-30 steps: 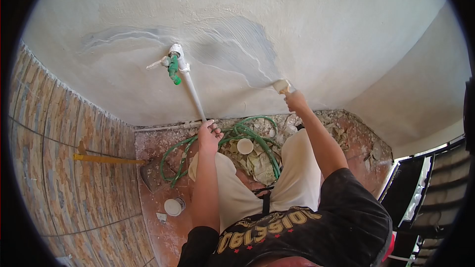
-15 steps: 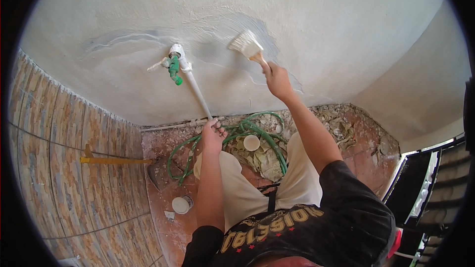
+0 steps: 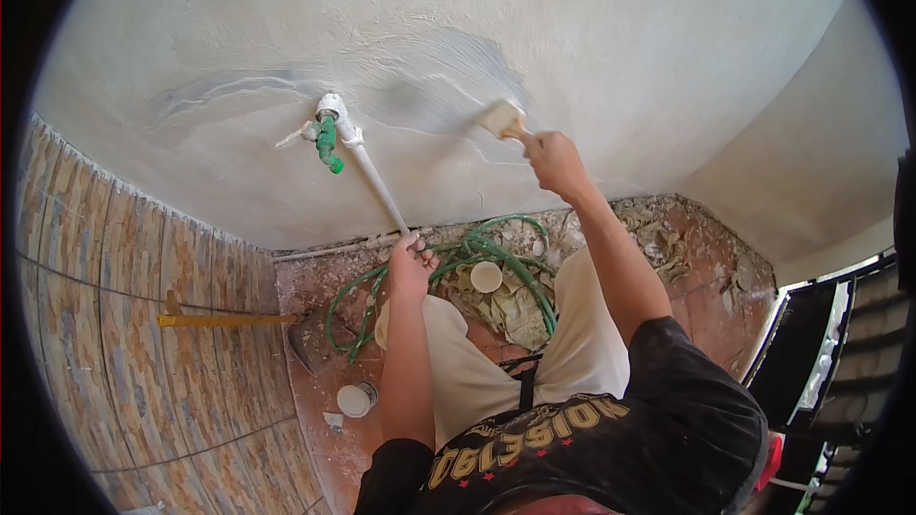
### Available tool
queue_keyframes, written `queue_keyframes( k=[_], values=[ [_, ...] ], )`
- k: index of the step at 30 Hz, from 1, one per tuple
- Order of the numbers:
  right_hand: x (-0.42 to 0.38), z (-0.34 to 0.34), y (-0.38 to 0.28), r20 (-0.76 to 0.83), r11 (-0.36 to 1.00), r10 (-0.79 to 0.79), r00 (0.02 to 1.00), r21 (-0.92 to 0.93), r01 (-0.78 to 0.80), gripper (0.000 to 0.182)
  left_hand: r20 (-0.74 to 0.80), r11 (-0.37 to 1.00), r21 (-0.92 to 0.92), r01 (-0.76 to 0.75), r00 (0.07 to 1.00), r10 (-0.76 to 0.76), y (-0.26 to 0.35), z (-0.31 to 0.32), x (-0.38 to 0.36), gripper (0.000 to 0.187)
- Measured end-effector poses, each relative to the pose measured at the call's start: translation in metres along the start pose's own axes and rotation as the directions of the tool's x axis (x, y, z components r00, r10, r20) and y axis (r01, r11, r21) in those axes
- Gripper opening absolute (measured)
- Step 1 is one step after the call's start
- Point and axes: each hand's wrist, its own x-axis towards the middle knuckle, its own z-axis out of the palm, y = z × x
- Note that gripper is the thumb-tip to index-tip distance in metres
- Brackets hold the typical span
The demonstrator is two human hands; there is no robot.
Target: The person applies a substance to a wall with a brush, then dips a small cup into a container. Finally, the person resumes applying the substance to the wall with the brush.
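Observation:
My right hand [image 3: 556, 166] grips the handle of a wide paintbrush [image 3: 502, 120], its bristles against the pale wall [image 3: 630, 67] at the lower right of a grey, wet-looking patch [image 3: 429, 86]. My left hand [image 3: 412, 262] is at the lower end of a white pipe [image 3: 377, 181], fingers curled near it; whether they grip the pipe is unclear. The pipe rises to a green tap [image 3: 327, 141] whose fitting is smeared white.
A green hose [image 3: 491, 246] lies coiled on the littered tile floor around a white cup [image 3: 486, 277]. A white tub [image 3: 356, 400] stands left of my left arm. A yellow handle [image 3: 224, 320] crosses the stone-clad wall [image 3: 134, 324], with a dustpan [image 3: 313, 341] beside it.
My right hand and the brush have moved down and to the right along the wall. My left hand remains at the pipe's lower end. The view has shifted slightly.

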Motion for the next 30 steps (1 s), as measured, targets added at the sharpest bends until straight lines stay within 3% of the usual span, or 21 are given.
queue_keyframes(
  k=[1,3,4,8,10,11,12,15,17,19,21,23,25,27,30],
  values=[
    [-0.004,0.001,-0.019,0.000,1.000,0.008,1.000,0.004,-0.008,0.043,-0.004,1.000,0.006,0.005,1.000,-0.005,0.000,-0.001,-0.001,0.012],
    [-0.007,0.002,-0.042,-0.105,0.937,-0.349,0.931,-0.023,0.349,0.041,-0.003,1.000,0.003,-0.003,1.000,0.003,0.002,0.001,-0.003,0.012],
    [-0.003,0.004,-0.033,-0.109,0.939,-0.343,0.933,-0.019,0.343,0.041,-0.005,1.000,0.012,-0.001,1.000,0.001,0.002,0.001,-0.005,0.012],
    [0.014,0.026,0.073,-0.237,0.964,-0.200,0.951,-0.223,0.147,0.038,-0.032,1.000,-0.003,0.009,0.999,-0.009,0.003,0.003,-0.007,0.009],
    [0.006,0.030,0.140,-0.163,0.945,-0.117,0.980,-0.323,0.059,0.027,-0.041,1.000,0.000,0.021,0.999,-0.021,0.004,0.004,-0.005,0.009],
    [-0.003,0.019,0.147,-0.046,0.948,0.151,0.987,-0.275,-0.158,0.027,-0.046,1.000,0.005,0.015,0.999,-0.015,0.004,0.006,-0.007,0.009],
    [-0.011,0.011,0.153,0.077,0.891,0.407,0.910,-0.251,-0.378,0.027,-0.049,1.000,0.013,0.013,0.999,-0.012,0.002,0.008,-0.007,0.009],
    [-0.009,0.003,0.165,0.058,0.852,0.486,0.872,-0.255,-0.457,0.032,-0.028,0.999,0.018,0.028,0.999,-0.028,0.000,0.008,-0.004,0.009],
    [0.004,0.001,0.132,-0.020,0.947,0.311,0.950,-0.083,-0.312,0.050,-0.030,0.999,0.017,0.027,0.999,-0.027,0.002,0.009,-0.002,0.008],
    [0.006,-0.013,0.062,-0.003,0.982,0.160,0.987,-0.107,-0.159,0.045,-0.048,0.999,0.037,0.035,0.998,-0.033,0.001,0.007,-0.003,0.008],
    [-0.011,-0.022,-0.003,-0.105,0.975,-0.220,0.970,-0.048,0.216,0.041,-0.032,1.000,0.022,0.017,0.999,-0.017,0.001,0.006,-0.003,0.009],
    [-0.020,-0.030,-0.052,-0.141,0.961,-0.267,0.953,0.031,0.274,0.040,-0.040,0.999,0.022,0.027,0.999,-0.026,0.001,0.006,-0.003,0.009],
    [-0.015,-0.028,-0.052,-0.180,0.937,-0.310,0.933,0.108,0.333,0.040,-0.049,0.999,0.021,0.036,0.998,-0.034,0.002,0.007,-0.005,0.009],
    [0.014,-0.015,-0.016,-0.228,0.959,-0.282,0.932,-0.034,0.282,0.041,-0.057,1.000,-0.007,0.020,0.998,-0.020,0.002,0.008,-0.007,0.008],
    [0.025,0.007,0.086,-0.149,0.960,-0.209,0.966,-0.219,0.174,0.045,-0.075,0.999,0.015,0.031,0.997,-0.030,0.002,0.005,-0.003,0.008]
  ],
)
